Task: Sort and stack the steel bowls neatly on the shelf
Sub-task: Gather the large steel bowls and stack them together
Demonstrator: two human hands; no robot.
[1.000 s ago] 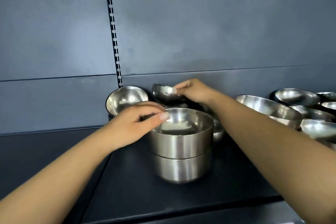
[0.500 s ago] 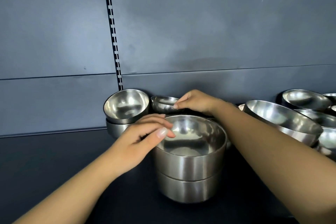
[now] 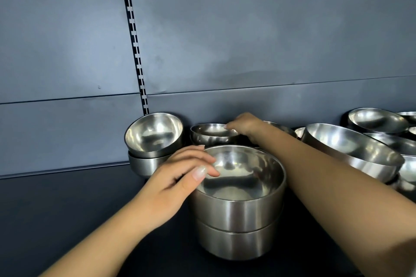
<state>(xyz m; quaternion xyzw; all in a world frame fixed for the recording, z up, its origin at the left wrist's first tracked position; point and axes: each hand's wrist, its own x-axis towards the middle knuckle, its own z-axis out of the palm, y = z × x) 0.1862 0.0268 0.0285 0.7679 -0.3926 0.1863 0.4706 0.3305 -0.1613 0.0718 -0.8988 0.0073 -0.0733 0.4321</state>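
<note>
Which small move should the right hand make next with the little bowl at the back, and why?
Probably release it: the right hand pinches the rim of the small bowl, which looks level and low by the back wall, while the left hand rests on the front stack.

Brushed, glossy steel bowls (image 3: 238, 204) on a matt dark painted shelf (image 3: 67, 209).
</note>
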